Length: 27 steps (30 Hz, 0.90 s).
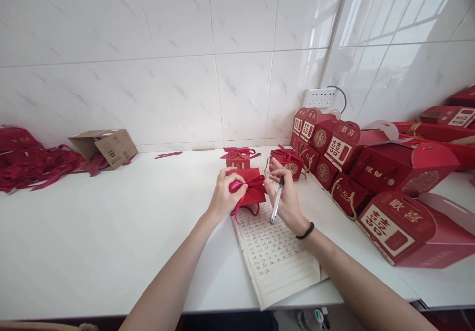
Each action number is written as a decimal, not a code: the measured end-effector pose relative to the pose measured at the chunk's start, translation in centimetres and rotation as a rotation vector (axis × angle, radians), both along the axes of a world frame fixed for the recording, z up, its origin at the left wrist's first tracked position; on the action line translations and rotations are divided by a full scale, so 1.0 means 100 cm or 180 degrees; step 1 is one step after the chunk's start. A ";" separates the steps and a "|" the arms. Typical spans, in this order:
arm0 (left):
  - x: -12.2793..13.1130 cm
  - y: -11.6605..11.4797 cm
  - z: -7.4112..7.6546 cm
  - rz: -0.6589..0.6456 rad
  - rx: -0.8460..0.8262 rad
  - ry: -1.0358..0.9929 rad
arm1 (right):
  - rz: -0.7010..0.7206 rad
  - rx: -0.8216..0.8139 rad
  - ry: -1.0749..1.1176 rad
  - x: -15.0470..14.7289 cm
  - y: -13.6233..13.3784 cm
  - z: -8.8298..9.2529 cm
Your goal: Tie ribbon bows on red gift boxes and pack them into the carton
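Observation:
My left hand (222, 195) is closed on a small red gift box (256, 195), its thumb and fingers pinching the ribbon bow (255, 182) on top. A loose ribbon tail hangs over the near side. In my right hand (291, 202) a clear pen with a black cap end (276, 203) is tucked between the fingers, its tip slanting down. The fingertips of that hand are close to the right end of the bow; whether they touch it I cannot tell. Below both hands lies an open notebook (274, 282) with handwritten rows.
Two tied red boxes, one at the wall (237, 161) and another with a rope handle (291, 165), stand behind. Stacked red boxes (393, 232) fill the right side. At left are a pile of ribbons (44, 167) and an open cardboard box (120, 148). A power strip (319, 98) is against the wall.

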<state>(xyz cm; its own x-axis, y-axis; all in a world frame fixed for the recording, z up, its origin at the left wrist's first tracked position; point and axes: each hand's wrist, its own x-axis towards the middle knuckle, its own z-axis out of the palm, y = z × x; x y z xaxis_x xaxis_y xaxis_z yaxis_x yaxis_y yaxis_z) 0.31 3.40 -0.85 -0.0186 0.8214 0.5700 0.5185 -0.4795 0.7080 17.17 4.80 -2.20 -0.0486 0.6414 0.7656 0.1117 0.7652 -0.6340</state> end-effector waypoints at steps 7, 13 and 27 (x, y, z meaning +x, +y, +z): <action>0.003 0.001 -0.003 0.0456 -0.0110 -0.0074 | -0.0183 0.0978 -0.1266 -0.021 -0.024 -0.008; 0.005 -0.002 -0.002 0.0480 -0.0127 -0.0069 | -0.0033 0.1001 -0.1284 -0.031 -0.033 -0.015; 0.010 -0.003 -0.001 0.0591 -0.0171 -0.0172 | 0.0370 0.1265 -0.1188 -0.035 -0.036 -0.016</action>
